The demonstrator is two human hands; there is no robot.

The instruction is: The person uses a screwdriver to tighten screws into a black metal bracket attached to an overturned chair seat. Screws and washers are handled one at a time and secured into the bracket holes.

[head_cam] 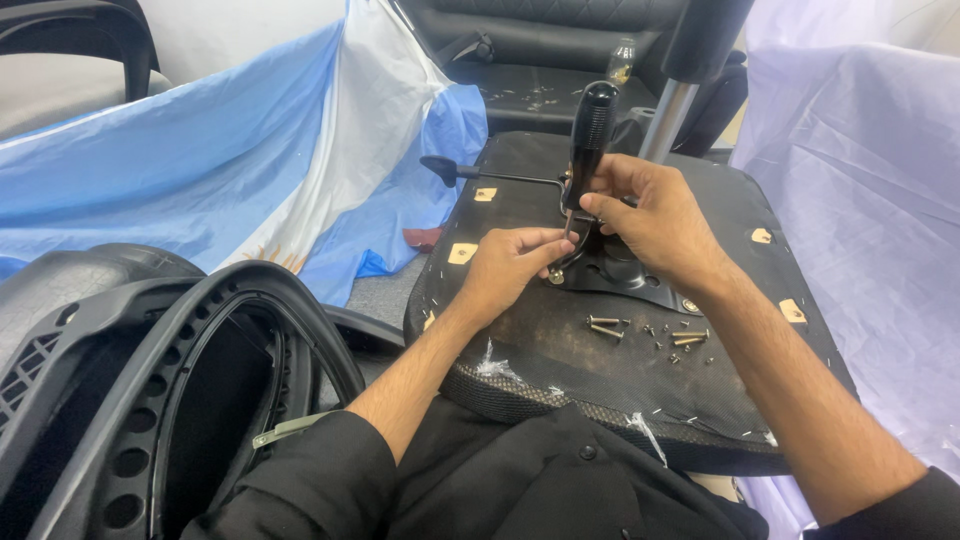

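An upturned chair seat (560, 360) with a black cloth underside rests on my lap. A black metal mechanism plate (630, 280) is mounted at its middle. My right hand (650, 215) grips the lower part of a screwdriver with a black ribbed handle (592, 125), held upright over the plate. My left hand (510, 265) pinches the thin shaft near its tip, by a bolt at the plate's corner (555, 275). Several loose bolts and washers (650, 332) lie on the seat just in front of the plate.
A black plastic chair back frame (160, 380) leans at my left. A black lever (470, 172) juts from the mechanism. A chrome gas cylinder (665, 115) rises behind it. A blue-and-white cloth (250, 150) covers the left, pale plastic sheeting (860, 180) the right.
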